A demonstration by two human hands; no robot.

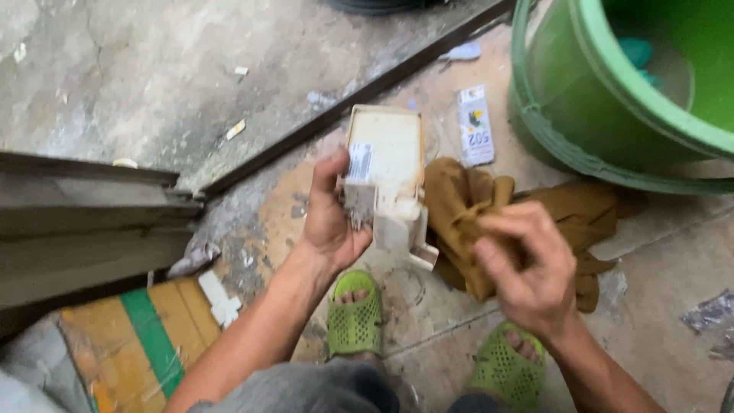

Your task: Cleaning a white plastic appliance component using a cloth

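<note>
Head view, looking down at a person crouched on a worn concrete floor (657,252). The left hand (330,218) holds a cream-white plastic box (384,172) upright, raised above the floor: the thumb lies over the near left face beside a small paper label (359,161), while the other fingers wrap behind the box and are hidden. A cluster of small metal pins (357,214) and a white bracket (417,243) project from the lower end of the box, just beside the palm. The right hand (527,268) is clenched on a mustard-brown cloth (466,206), its fingers bunched around a fold; the image is blurred here, so the exact grasp cannot be told. The cloth touches the right edge of the box and trails away to the right of the fingers, down onto the floor. Beyond the fingertips of both hands lies a small flat white packet (475,126), and further right stands a large green plastic tub (581,115). Below the wrists, two feet in green perforated slippers (354,317) rest on the floor. To the left of the left forearm lie a white cross-shaped plastic piece (220,300), a yellow board with a green stripe (145,340), and a stack of grey boards (84,222).
</note>
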